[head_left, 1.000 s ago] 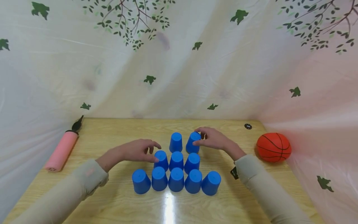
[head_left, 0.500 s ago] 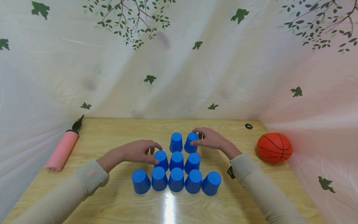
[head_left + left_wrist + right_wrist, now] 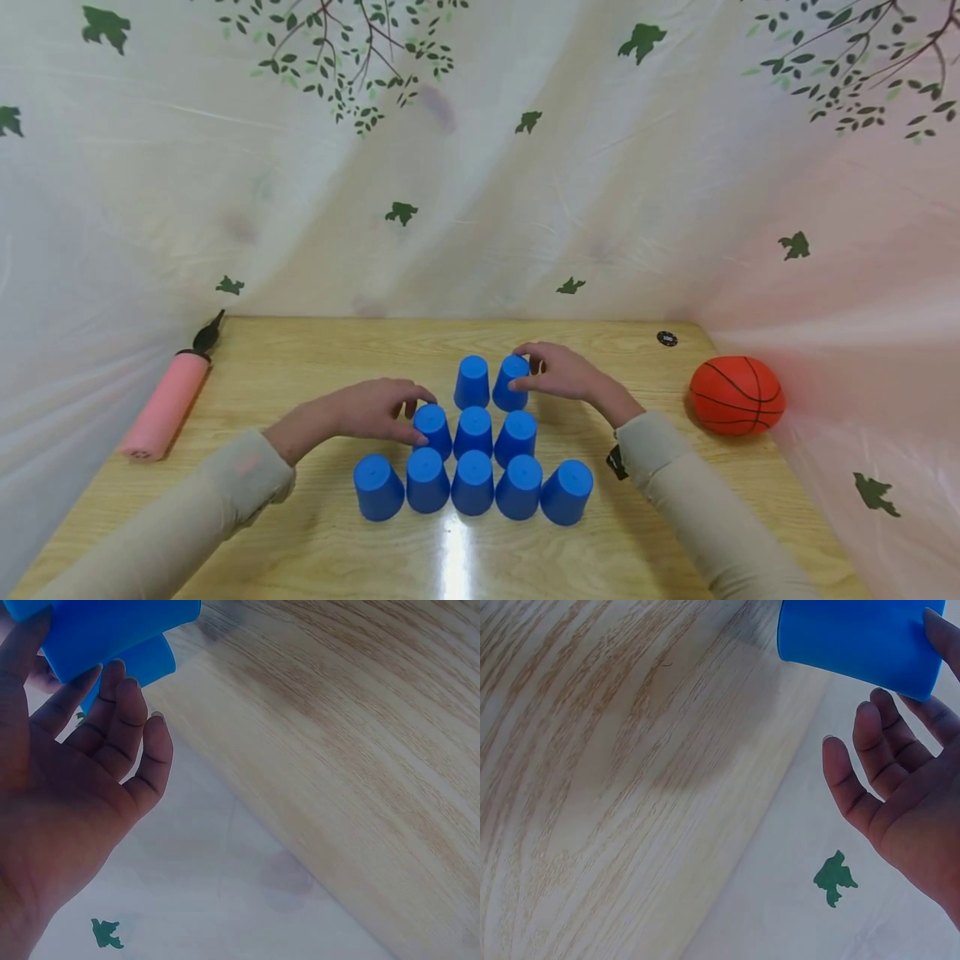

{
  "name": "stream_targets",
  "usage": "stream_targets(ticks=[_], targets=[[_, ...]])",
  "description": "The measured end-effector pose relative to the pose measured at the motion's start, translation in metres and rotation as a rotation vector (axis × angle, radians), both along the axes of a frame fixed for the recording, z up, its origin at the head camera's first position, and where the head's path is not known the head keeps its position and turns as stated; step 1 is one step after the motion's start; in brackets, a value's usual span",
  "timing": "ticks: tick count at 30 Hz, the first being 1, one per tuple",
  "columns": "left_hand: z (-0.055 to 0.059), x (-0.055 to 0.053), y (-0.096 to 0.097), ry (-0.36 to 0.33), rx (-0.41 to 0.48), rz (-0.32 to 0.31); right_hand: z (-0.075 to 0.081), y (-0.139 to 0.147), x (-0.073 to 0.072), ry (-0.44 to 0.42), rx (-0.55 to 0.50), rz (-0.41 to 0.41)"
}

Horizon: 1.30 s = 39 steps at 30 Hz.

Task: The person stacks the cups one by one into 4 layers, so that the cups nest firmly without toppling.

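Blue plastic cups stand upside down on the table in three rows: two at the back, three in the middle, several in front. My right hand pinches the back-right cup between thumb and index finger. In the right wrist view, that same cup has the thumb on its side, with the other fingers loosely bent below. My left hand holds the left cup of the middle row, thumb on the near side and index finger at the far side. The left wrist view shows this cup between thumb and fingertips.
A pink balloon pump lies at the table's left side. On the right sits an orange-red toy basketball, with a black round chip near the back edge. A leaf-printed curtain hangs behind the wooden table.
The back-right cup has shifted left with my right hand, closer to its neighbour in the back row. My left hand has stayed almost still at its cup.
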<state>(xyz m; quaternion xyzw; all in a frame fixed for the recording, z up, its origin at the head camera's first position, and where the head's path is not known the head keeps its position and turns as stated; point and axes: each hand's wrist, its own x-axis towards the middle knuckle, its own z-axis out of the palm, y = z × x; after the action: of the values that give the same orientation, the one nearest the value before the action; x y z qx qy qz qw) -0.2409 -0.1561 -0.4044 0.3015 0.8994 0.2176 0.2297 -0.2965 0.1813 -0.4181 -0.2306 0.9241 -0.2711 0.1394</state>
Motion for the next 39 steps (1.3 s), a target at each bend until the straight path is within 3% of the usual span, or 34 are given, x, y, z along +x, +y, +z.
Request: stream_targets(ticks=[39], targets=[[-0.0013, -0.0004, 0.0021, 0.039, -0.013, -0.029, 0.0020, -0.0032, 0.0015, -0.019, -0.005, 0.011]])
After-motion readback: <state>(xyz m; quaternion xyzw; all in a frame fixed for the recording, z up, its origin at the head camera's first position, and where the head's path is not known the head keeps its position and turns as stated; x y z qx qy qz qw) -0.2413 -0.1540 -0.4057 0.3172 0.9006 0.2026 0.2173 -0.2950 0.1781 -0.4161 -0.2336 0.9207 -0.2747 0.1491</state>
